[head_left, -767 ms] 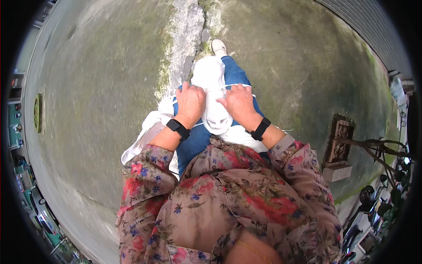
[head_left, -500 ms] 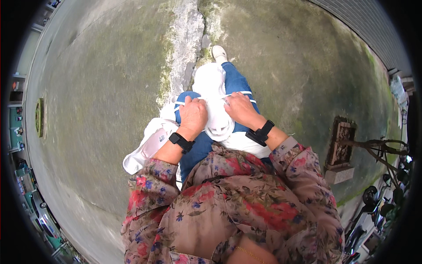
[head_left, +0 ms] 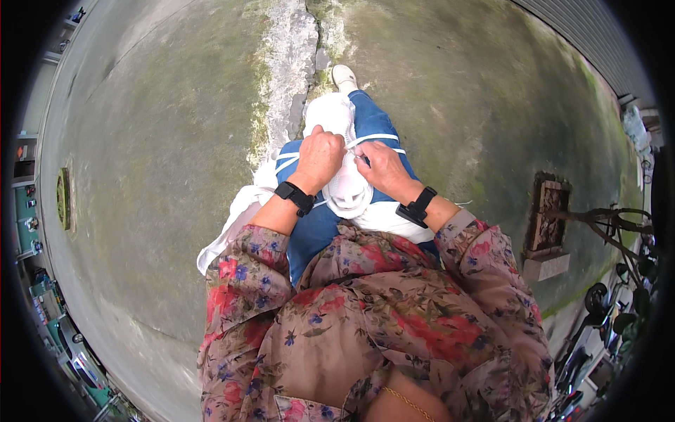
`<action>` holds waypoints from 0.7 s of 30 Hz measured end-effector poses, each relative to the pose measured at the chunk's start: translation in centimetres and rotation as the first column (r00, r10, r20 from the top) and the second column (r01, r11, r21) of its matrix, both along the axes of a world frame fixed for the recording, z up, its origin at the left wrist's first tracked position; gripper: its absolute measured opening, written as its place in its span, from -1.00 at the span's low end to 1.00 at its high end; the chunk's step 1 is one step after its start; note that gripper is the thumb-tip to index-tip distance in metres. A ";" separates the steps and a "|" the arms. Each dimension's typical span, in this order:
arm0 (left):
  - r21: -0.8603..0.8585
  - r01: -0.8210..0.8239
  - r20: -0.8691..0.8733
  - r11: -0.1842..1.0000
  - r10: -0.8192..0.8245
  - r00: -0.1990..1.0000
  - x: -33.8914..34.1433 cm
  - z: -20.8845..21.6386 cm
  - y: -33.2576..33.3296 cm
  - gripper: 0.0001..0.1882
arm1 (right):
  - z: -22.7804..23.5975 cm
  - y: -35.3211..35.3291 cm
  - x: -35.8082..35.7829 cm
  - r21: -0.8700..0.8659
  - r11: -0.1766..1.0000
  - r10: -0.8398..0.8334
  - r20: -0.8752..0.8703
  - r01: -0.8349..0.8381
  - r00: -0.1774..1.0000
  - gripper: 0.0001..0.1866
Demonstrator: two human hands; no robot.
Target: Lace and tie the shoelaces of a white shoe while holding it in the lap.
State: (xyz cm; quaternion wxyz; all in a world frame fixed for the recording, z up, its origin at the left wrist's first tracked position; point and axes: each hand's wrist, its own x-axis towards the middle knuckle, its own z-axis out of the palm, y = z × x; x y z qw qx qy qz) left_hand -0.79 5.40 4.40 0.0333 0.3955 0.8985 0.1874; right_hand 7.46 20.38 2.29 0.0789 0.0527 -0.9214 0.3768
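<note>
Across my lap lies a white shoe-shaped item [head_left: 344, 190], its rounded, hollow end towards me and its far end [head_left: 329, 109] over my knees. Flat white laces [head_left: 382, 136] run from it over my jeans on both sides. My left hand [head_left: 322, 158], closed with knuckles up, is over its middle and seems to pinch a lace. Close beside it, my right hand [head_left: 383, 169] pinches thumb to fingers on a lace, with a small dark spot at the fingertips. What lies under the fingers is hidden.
White cloth [head_left: 235, 218] hangs off my left thigh, and more white material [head_left: 394, 216] lies under the item at right. Cracked, mossy concrete [head_left: 176, 141] surrounds me. A brick-edged planter [head_left: 547, 218] with a bare branching trunk stands at right, parked motorbikes [head_left: 583, 344] behind it.
Both hands have come closer together over the item's middle. The left moved up and to the right, and the right turned inward; the laces shifted over the right thigh.
</note>
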 end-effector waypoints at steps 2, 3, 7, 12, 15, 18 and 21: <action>0.028 -0.049 -0.037 0.998 0.050 0.998 -0.4 0.3 0.3 -0.91 | 0.0 0.1 -0.2 0.083 0.995 0.065 -0.098 -0.057 0.993 -0.89; 0.057 -0.106 -0.075 0.993 0.110 0.991 -0.7 0.4 0.3 -0.92 | 0.0 0.2 -0.5 0.081 0.995 0.059 -0.098 -0.051 0.993 -0.89; 0.224 -0.167 0.150 0.960 0.135 0.979 -1.4 -0.5 -0.2 -0.91 | 3.1 -1.1 -1.7 0.618 0.729 0.268 0.138 -0.295 0.953 -0.89; 0.250 -0.563 0.871 0.788 0.072 0.486 -3.3 0.9 0.1 -0.89 | 2.3 -0.2 -2.9 0.613 0.717 0.360 0.082 -0.332 0.929 -0.96; 0.255 -0.590 0.891 0.766 0.051 0.451 -3.6 2.1 1.0 -0.87 | 2.2 0.9 -2.3 0.301 0.933 0.242 -0.122 -0.196 0.963 -0.90; 0.135 -0.478 0.886 0.868 0.111 0.451 -3.3 2.4 1.8 -0.85 | 11.9 3.1 -3.2 0.021 1.000 0.006 -0.511 0.005 0.860 -0.88; 0.087 -0.212 0.725 0.973 0.085 0.683 -2.3 1.4 2.2 -0.85 | 23.8 12.2 -3.0 -0.481 0.873 -0.316 -0.681 -0.078 0.661 -0.87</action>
